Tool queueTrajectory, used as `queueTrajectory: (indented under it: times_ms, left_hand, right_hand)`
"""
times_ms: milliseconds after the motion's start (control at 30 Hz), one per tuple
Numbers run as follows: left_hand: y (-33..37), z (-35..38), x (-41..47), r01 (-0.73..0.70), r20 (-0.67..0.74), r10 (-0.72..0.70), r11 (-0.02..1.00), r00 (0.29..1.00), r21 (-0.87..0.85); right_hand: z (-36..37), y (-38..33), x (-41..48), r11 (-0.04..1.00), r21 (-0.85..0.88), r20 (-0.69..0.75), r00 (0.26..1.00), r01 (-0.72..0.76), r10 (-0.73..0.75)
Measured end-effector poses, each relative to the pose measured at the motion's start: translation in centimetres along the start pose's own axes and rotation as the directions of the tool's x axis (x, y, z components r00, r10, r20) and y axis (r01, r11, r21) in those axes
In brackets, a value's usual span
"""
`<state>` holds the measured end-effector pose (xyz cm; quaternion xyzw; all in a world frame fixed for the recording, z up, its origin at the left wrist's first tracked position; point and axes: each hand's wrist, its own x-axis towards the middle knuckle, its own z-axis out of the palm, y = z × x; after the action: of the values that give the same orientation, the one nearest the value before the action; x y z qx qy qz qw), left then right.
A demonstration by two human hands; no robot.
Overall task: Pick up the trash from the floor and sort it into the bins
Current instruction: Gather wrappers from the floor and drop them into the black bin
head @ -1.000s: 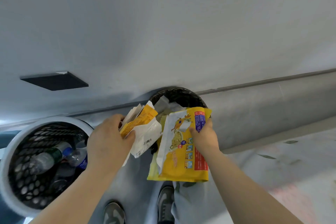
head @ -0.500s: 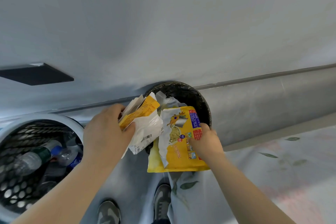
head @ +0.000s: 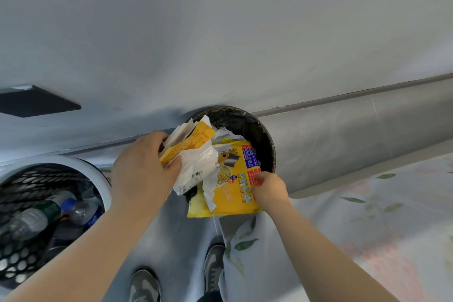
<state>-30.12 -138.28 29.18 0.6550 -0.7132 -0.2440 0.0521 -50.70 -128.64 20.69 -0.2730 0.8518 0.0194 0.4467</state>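
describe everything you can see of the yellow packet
The yellow packet is a glossy, plastic-looking food bag, torn so a white inner flap curls out on its left. It carries a food picture, blue and red text panels and instruction squares. The right hand pinches its right edge, holding it tilted with its upper end over the mouth of the black bin.

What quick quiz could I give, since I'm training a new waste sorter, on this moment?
1. True or false: the right hand grips the large yellow plastic bag at the mouth of the round black bin.
2. What lies in the white-rimmed black mesh bin? A. clear plastic bottles B. banana peels C. newspapers
3. Which hand holds the crumpled white and orange wrappers?
Key: 1 true; 2 A; 3 the left hand.
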Motion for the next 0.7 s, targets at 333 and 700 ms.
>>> queueTrajectory:
  times_ms: [333,700]
  left_hand:
    - [3.3,4.1,1.7,-0.235,-0.011,0.235,0.972,0.972,0.010]
    - [3.4,9.6,1.6,-0.291,0.298,0.240,0.946,0.924,0.140]
  right_hand:
    - [-1.0,1.2,-0.7,0.979,-0.012,-0.107,0.974,0.202,-0.202]
    - [-2.3,3.6,-0.6,0.972,0.132,-0.171,0.971,0.192,-0.168]
